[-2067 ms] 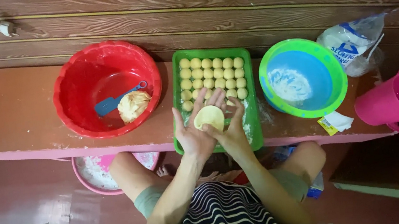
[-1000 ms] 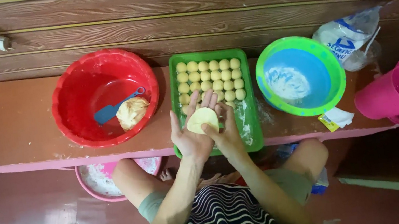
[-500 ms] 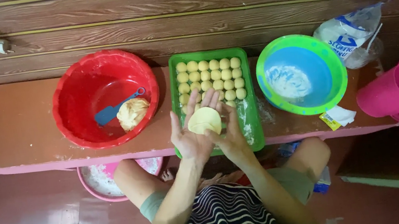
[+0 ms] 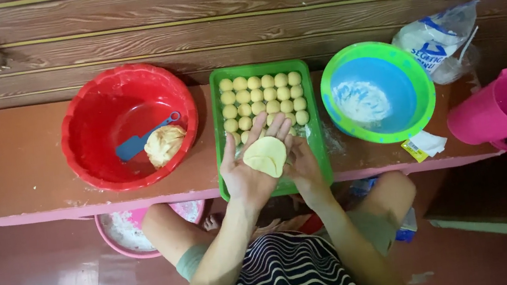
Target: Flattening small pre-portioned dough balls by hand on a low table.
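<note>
Cradling a flattened dough disc (image 4: 265,156) in the left hand (image 4: 246,173), fingers spread, right hand (image 4: 302,162) supporting behind, above the green tray (image 4: 220,134) of dough balls (image 4: 263,99) at the tabletop's near edge, red basin (image 4: 95,127) to its left, blue bowl (image 4: 412,85) right.

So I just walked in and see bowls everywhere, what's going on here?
A seated person is working a flattened disc of pale dough between both hands: it lies on the open left hand, with the right hand at its edge. This happens over a green tray holding rows of small dough balls. A red basin to the left holds a dough lump and a blue spatula.
</note>
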